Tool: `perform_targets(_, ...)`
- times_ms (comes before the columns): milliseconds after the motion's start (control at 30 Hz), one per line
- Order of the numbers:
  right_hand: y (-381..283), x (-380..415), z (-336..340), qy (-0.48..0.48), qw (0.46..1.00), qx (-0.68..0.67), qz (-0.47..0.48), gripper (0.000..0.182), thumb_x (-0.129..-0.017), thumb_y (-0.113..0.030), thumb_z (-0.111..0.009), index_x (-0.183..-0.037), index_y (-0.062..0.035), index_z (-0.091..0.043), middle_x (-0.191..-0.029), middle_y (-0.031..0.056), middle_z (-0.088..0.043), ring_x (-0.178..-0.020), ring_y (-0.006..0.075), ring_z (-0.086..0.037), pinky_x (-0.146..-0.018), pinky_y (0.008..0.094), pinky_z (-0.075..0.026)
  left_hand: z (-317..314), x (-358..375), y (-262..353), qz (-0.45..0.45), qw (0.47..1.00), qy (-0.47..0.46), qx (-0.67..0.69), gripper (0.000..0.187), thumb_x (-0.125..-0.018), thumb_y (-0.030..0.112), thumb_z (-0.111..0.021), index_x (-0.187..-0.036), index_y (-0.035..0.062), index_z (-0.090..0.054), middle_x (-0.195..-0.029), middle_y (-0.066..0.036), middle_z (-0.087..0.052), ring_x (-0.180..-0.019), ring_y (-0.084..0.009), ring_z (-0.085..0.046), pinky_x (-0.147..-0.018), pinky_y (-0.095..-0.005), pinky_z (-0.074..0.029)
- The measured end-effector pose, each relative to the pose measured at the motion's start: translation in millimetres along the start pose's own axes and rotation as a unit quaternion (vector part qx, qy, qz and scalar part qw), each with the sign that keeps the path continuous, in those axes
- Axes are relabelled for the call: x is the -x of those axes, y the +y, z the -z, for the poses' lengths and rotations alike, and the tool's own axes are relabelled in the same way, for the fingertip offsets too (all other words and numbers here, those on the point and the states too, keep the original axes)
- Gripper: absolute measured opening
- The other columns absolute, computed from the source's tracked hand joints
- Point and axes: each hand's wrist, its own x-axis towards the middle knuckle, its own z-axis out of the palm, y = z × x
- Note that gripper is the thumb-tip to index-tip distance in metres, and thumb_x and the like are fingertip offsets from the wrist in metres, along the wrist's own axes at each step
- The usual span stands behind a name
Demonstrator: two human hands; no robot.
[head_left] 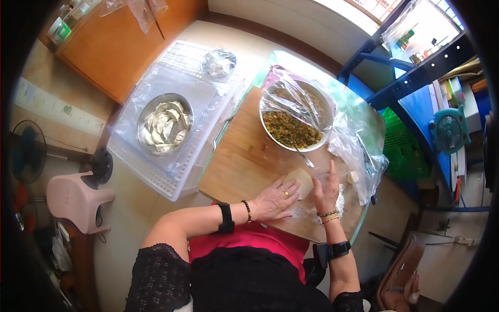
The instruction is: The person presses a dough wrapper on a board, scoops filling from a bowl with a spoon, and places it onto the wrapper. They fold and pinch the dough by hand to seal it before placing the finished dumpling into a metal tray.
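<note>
A thin, pale dumpling wrapper (300,181) lies on the wooden board (231,174). My left hand (274,200) rests palm down at its left side, fingers stretched out and the fingertips touching it. My right hand (326,191) is held on edge just right of the wrapper, fingers extended and thumb apart, with nothing visible in it. Beyond the hands stands a metal bowl of chopped filling (291,130), partly covered by clear plastic. A spoon (306,159) sticks out of it toward me. A small dough piece (353,177) lies right of my right hand.
To the left, a plate of folded dumplings (165,125) sits on a white plastic drawer unit (179,179), near a plastic-wrapped bowl (218,63). Crumpled plastic (345,148) covers the board's right side. A pink stool (75,200) and a green crate (405,148) stand on either side.
</note>
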Motion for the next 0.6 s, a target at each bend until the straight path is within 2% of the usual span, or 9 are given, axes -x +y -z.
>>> perform_targets(33,-7.0,3.6,5.1,0.000,1.000,0.001,-0.004,0.075,-0.078,-0.014,-0.071,-0.144,-0.0035,-0.036,-0.124,0.0218,-0.055,-0.109,0.0378,-0.054,-0.095,0.0439,-0.041,-3.8,0.1,0.7,-0.002,1.000,-0.003,0.003,0.062,-0.084,0.043,-0.062,-0.126,-0.0010,-0.050,-0.135,-0.023,-0.043,-0.132,-0.0367,-0.037,-0.112,-0.0542,-0.025)
perform_targets(100,-23.7,11.1,10.3,-0.047,0.995,0.053,0.075,0.074,-0.078,-0.012,-0.070,-0.143,-0.0039,-0.037,-0.123,0.0213,-0.055,-0.110,0.0369,-0.054,-0.094,0.0438,-0.041,-1.5,-0.5,5.6,-0.031,0.999,-0.016,0.011,0.061,-0.084,0.043,-0.062,-0.126,-0.0005,-0.050,-0.139,-0.023,-0.040,-0.134,-0.0361,-0.035,-0.112,-0.0538,-0.024)
perform_targets(133,-26.7,18.3,7.1,-0.082,0.990,0.091,0.075,0.073,-0.079,-0.018,-0.070,-0.143,-0.0038,-0.036,-0.124,0.0204,-0.054,-0.110,0.0356,-0.053,-0.092,0.0450,-0.039,1.3,-0.7,10.0,-0.030,0.999,-0.017,0.013,0.061,-0.084,0.043,-0.062,-0.126,-0.0005,-0.050,-0.139,-0.023,-0.040,-0.134,-0.0361,-0.035,-0.112,-0.0538,-0.024)
perform_targets(200,-24.1,26.0,-8.9,-0.079,0.984,0.135,0.085,0.074,-0.080,-0.022,-0.069,-0.143,-0.0041,-0.036,-0.125,0.0200,-0.053,-0.111,0.0352,-0.053,-0.092,0.0457,-0.038,9.2,1.2,20.7,-0.027,0.989,-0.139,0.037,0.060,-0.085,0.042,-0.062,-0.126,0.0001,-0.050,-0.142,-0.022,-0.038,-0.136,-0.0356,-0.033,-0.112,-0.0538,-0.023)
perform_targets(233,-21.8,29.9,-15.1,-0.074,0.976,0.179,0.095,0.075,-0.081,-0.027,-0.069,-0.144,-0.0043,-0.036,-0.125,0.0196,-0.053,-0.111,0.0348,-0.053,-0.092,0.0465,-0.037,5.6,4.3,22.7,-0.024,0.989,-0.142,0.040,0.060,-0.085,0.042,-0.062,-0.126,0.0001,-0.050,-0.142,-0.022,-0.038,-0.136,-0.0356,-0.033,-0.112,-0.0538,-0.023)
perform_targets(300,-12.3,15.2,-19.8,-0.054,0.978,0.186,0.072,0.077,-0.080,-0.035,-0.069,-0.143,-0.0053,-0.036,-0.126,0.0183,-0.053,-0.111,0.0339,-0.052,-0.092,0.0482,-0.036,-2.3,8.9,24.7,-0.016,0.998,-0.047,0.049,0.060,-0.085,0.043,-0.061,-0.127,0.0004,-0.050,-0.139,-0.021,-0.040,-0.134,-0.0354,-0.034,-0.112,-0.0547,-0.024)
perform_targets(367,5.6,-6.0,-18.7,-0.051,0.985,0.164,-0.016,0.077,-0.078,-0.038,-0.071,-0.141,-0.0061,-0.039,-0.125,0.0170,-0.053,-0.112,0.0325,-0.052,-0.092,0.0484,-0.036,-2.8,10.4,24.1,-0.027,0.998,-0.031,0.045,0.060,-0.085,0.043,-0.061,-0.127,0.0002,-0.050,-0.138,-0.021,-0.041,-0.134,-0.0354,-0.035,-0.112,-0.0552,-0.023)
perform_targets(567,2.2,-15.4,-3.7,-0.032,0.996,0.079,-0.020,0.073,-0.077,-0.025,-0.074,-0.140,-0.0066,-0.042,-0.117,0.0180,-0.056,-0.109,0.0332,-0.055,-0.087,0.0454,-0.042,3.9,15.1,22.4,0.014,0.999,-0.012,0.035,0.060,-0.085,0.043,-0.061,-0.126,0.0003,-0.050,-0.133,-0.021,-0.045,-0.133,-0.0352,-0.036,-0.111,-0.0560,-0.023)
perform_targets(600,-8.5,-9.0,-3.7,-0.031,0.997,0.064,0.041,0.073,-0.077,-0.024,-0.074,-0.140,-0.0067,-0.042,-0.117,0.0182,-0.056,-0.108,0.0341,-0.055,-0.086,0.0446,-0.042,4.5,16.3,23.7,0.038,0.998,0.002,0.043,0.060,-0.086,0.043,-0.060,-0.126,0.0003,-0.050,-0.133,-0.021,-0.045,-0.132,-0.0352,-0.036,-0.111,-0.0560,-0.024)
